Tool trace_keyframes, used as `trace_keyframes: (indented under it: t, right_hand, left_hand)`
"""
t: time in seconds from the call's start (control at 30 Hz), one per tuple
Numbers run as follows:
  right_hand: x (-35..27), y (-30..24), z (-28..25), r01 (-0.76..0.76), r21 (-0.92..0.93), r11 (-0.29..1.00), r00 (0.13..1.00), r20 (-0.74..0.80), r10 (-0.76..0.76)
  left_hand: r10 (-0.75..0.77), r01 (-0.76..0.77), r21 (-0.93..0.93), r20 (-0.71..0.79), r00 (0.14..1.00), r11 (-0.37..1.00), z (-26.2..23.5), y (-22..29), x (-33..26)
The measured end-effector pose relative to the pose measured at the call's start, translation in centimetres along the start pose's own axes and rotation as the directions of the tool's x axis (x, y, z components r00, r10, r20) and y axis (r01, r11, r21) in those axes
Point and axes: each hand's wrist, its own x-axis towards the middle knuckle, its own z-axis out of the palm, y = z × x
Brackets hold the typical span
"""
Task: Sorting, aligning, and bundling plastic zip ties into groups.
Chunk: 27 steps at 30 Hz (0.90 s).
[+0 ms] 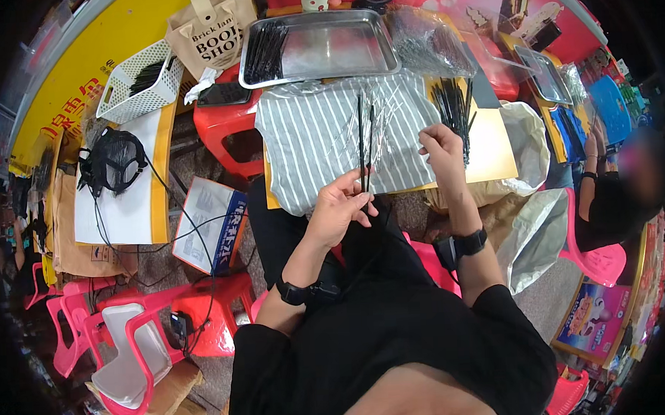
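My left hand (343, 207) pinches two thin black sticks (361, 136) near their lower ends, so they stand nearly upright over the grey striped cloth (296, 146). Behind them, thin clear strands (395, 116) lie scattered on that cloth. To the right, my right hand (443, 149) is raised with its fingers curled together. Whether anything is between those fingertips I cannot make out. Just beyond it, a bundle of black sticks (453, 106) lies at the cloth's right edge. A metal tray (340, 48) at the back has more black sticks (266, 53) in its left part.
Clear plastic packaging (429, 40) lies right of the tray. At the left are a white basket (131, 101), a dark phone (224, 94) on a red stool (218, 131), and a board bearing a black mesh object (117, 161). Another person's arm (589, 170) is at the far right.
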Motion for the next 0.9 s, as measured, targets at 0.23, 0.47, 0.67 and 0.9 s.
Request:
trace_keyframes:
  t: [0.23, 0.47, 0.67, 0.9]
  right_hand:
    - [-2.8, 1.7, 0.7, 0.506, -0.43, 0.748, 0.837, 0.036, -0.545]
    - [-2.6, 0.8, 0.4, 0.436, -0.611, 0.661, 0.832, -0.005, -0.554]
    - [0.0, 0.7, 0.6, 0.411, -0.816, 0.407, 0.895, 0.275, -0.351]
    - [0.5, 0.6, -1.1, -0.282, 0.161, 0.946, 0.926, 0.302, 0.225]
  left_hand:
    - [0.132, -0.13, 0.028, -0.08, 0.988, 0.991, 0.5, -0.5, 0.1]
    - [0.148, -0.142, 0.063, -0.092, 0.985, 0.988, 0.6, -0.7, -0.1]
    - [0.125, -0.124, 0.033, -0.04, 0.991, 0.992, 1.0, -0.6, 0.0]
    - [0.134, -0.133, 0.032, -0.035, 0.99, 0.991, 0.4, -0.6, -0.3]
